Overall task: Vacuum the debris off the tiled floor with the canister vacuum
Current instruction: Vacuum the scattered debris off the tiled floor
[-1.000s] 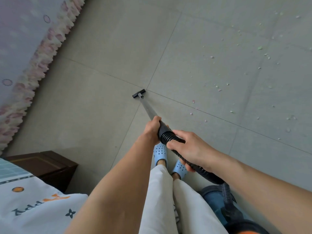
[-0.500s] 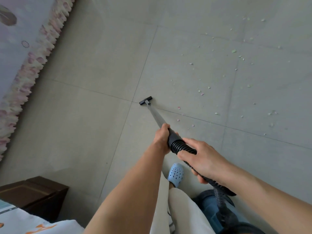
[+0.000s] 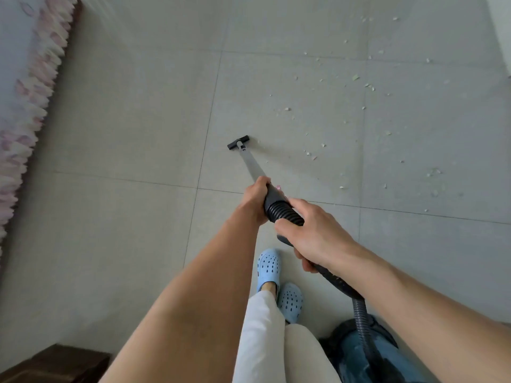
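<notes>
Out on the grey tiled floor (image 3: 138,120), just past a grout line, your black nozzle (image 3: 238,142) sits flat, its short head crosswise at the end of the silver wand (image 3: 253,168). Debris (image 3: 312,154) lies scattered to the right of it and further ahead, pale flecks spread over two tiles, the nearest bits just beside the nozzle. Your left hand (image 3: 255,199) is wrapped tight around the wand's dark upper end. Your right hand (image 3: 312,233) is clamped on the ribbed black hose (image 3: 282,211) just behind, fingers curled under it. The hose runs back under your right forearm to the blue canister (image 3: 359,352) by your feet. Blue perforated clogs (image 3: 268,265) stand between your arms, white trousers (image 3: 262,335) above them. A frilled pink-and-white bedspread (image 3: 25,106) edges the left side, with a dark wooden cabinet (image 3: 63,366) at the lower left corner.
</notes>
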